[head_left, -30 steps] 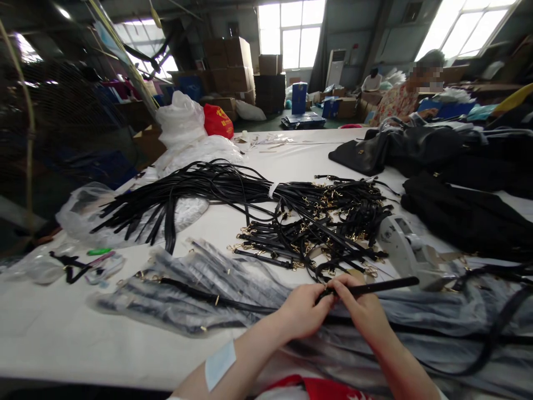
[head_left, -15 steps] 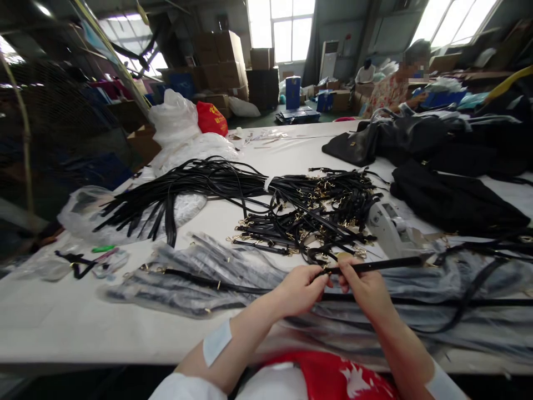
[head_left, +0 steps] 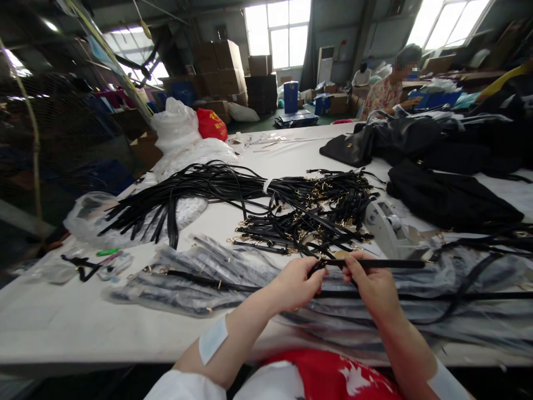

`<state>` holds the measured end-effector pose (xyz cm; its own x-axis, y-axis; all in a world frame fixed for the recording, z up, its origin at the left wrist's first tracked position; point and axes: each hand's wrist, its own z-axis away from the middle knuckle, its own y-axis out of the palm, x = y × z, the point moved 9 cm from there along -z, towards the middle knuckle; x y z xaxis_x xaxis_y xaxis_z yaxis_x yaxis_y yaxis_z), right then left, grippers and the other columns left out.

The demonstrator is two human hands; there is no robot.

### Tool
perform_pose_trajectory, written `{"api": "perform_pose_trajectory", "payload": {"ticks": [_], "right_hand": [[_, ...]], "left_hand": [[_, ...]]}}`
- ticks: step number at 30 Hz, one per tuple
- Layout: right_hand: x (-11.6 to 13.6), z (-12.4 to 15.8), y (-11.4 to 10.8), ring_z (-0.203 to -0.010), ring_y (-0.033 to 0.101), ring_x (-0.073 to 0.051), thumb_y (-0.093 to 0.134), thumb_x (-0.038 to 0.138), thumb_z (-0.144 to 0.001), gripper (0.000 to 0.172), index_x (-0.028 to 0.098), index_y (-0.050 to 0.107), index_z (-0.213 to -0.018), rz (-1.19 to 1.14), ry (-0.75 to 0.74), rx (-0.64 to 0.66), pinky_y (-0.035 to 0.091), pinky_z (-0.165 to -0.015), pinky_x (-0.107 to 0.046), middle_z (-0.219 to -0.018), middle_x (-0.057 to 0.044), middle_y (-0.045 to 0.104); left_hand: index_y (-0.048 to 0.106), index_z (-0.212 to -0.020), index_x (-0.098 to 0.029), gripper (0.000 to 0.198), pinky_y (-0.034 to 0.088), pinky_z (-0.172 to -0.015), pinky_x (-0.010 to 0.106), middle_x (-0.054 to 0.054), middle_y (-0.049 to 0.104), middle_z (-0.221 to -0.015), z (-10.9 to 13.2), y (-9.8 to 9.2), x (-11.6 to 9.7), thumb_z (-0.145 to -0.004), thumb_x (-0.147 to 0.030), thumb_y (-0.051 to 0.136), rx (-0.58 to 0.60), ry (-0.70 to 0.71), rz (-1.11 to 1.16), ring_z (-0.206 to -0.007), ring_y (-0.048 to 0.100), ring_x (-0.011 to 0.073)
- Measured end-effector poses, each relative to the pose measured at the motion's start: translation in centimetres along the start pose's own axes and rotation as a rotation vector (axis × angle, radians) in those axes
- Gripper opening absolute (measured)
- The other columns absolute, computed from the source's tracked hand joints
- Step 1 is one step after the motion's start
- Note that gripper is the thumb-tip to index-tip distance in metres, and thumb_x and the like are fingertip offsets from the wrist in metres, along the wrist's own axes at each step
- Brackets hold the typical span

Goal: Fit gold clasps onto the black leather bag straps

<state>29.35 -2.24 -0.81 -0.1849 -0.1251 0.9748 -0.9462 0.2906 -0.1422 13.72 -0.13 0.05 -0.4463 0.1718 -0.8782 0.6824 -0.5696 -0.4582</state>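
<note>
A black strap (head_left: 395, 264) with small gold hardware is held between my two hands above the table. My left hand (head_left: 297, 283) pinches it near a gold metal piece. My right hand (head_left: 372, 283) is closed round the strap further along, and its free end sticks out to the right. Beneath my hands lie straps in clear plastic sleeves (head_left: 183, 278), with an unwrapped black strap across them. Just beyond, a heap of short black straps with gold clasps (head_left: 266, 234) adjoins a bundle of long black straps (head_left: 195, 186) tied with a white band.
A white tape dispenser (head_left: 385, 228) stands right of the heap. Black bags (head_left: 449, 194) are piled at the right. White plastic wrapping (head_left: 175, 125) and a red bag (head_left: 211, 125) sit at the far left. Across the table is a person in a patterned top (head_left: 377, 97).
My hands have drawn slightly apart along the strap, the left one shifting a little left and the right one a little right. The view has shifted slightly.
</note>
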Motion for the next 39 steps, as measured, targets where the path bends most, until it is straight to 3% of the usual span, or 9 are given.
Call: {"api": "perform_pose_trajectory", "payload": {"ticks": [4, 9, 15, 22, 30, 34, 39], "right_hand": [[0.6, 0.0, -0.3, -0.051, 0.061, -0.014, 0.063, 0.048, -0.088, 0.029, 0.019, 0.066, -0.082, -0.029, -0.013, -0.016, 0.052, -0.051, -0.024, -0.059, 0.000, 0.064], [0.9, 0.1, -0.4, -0.054, 0.064, -0.015, 0.061, 0.046, -0.090, 0.028, 0.019, 0.068, -0.085, -0.029, -0.015, -0.008, 0.054, -0.055, -0.025, -0.061, -0.001, 0.067], [1.6, 0.4, -0.3, -0.053, 0.063, -0.014, 0.060, 0.046, -0.091, 0.029, 0.019, 0.066, -0.084, 0.006, -0.061, -0.002, 0.053, -0.056, -0.024, -0.061, -0.001, 0.067], [2.4, 1.4, 1.4, -0.052, 0.062, -0.016, 0.052, 0.047, -0.096, 0.033, 0.020, 0.066, -0.082, 0.097, -0.113, 0.086, 0.051, -0.054, -0.025, -0.055, 0.000, 0.063], [2.5, 1.6, 2.2, -0.047, 0.059, -0.014, 0.057, 0.051, -0.092, 0.036, 0.018, 0.064, -0.079, -0.106, 0.008, 0.230, 0.050, -0.048, -0.024, -0.054, 0.000, 0.061], [1.8, 1.7, 1.5, -0.049, 0.059, -0.014, 0.058, 0.048, -0.092, 0.031, 0.018, 0.063, -0.082, -0.219, 0.010, 0.134, 0.051, -0.051, -0.026, -0.056, 0.000, 0.061], [1.8, 1.9, 0.1, -0.057, 0.063, -0.016, 0.059, 0.040, -0.094, 0.023, 0.019, 0.067, -0.091, -0.227, -0.073, 0.018, 0.052, -0.057, -0.028, -0.065, -0.001, 0.067]], "left_hand": [[0.063, -0.085, -0.018, 0.032, 0.041, -0.060, 0.023, -0.002, 0.062, -0.062, -0.2, -0.1, -0.6, -0.094, -0.036, 0.038, 0.017, 0.022, -0.058, -0.058, 0.055, 0.0134], [0.068, -0.080, -0.018, 0.034, 0.035, -0.055, 0.023, -0.001, 0.060, -0.061, -0.7, -0.6, -1.4, -0.092, -0.033, 0.040, -0.045, 0.056, -0.234, -0.058, 0.053, 0.0140], [0.068, -0.076, -0.018, 0.033, 0.032, -0.054, 0.023, -0.002, 0.058, -0.059, -0.9, -0.7, -1.8, -0.091, -0.031, 0.041, -0.062, 0.086, -0.257, -0.058, 0.051, 0.0130], [0.067, -0.068, -0.017, 0.033, 0.031, -0.053, 0.024, 0.000, 0.060, -0.059, -1.0, 0.1, -2.6, -0.089, -0.025, 0.042, -0.052, 0.077, -0.280, -0.054, 0.048, 0.0126], [0.059, -0.066, -0.017, 0.035, 0.028, -0.049, 0.022, -0.003, 0.051, -0.055, -0.8, 0.0, -3.0, -0.093, -0.029, 0.040, -0.058, 0.102, -0.175, -0.052, 0.042, 0.0104], [0.060, -0.073, -0.017, 0.034, 0.030, -0.048, 0.021, -0.003, 0.054, -0.055, -0.6, 0.2, -3.1, -0.094, -0.031, 0.037, -0.004, 0.098, -0.059, -0.050, 0.045, 0.0105], [0.062, -0.072, -0.016, 0.035, 0.028, -0.048, 0.022, -0.004, 0.049, -0.052, -0.1, -0.5, -3.0, -0.093, -0.033, 0.039, -0.057, 0.119, -0.086, -0.049, 0.041, 0.0102]]}}
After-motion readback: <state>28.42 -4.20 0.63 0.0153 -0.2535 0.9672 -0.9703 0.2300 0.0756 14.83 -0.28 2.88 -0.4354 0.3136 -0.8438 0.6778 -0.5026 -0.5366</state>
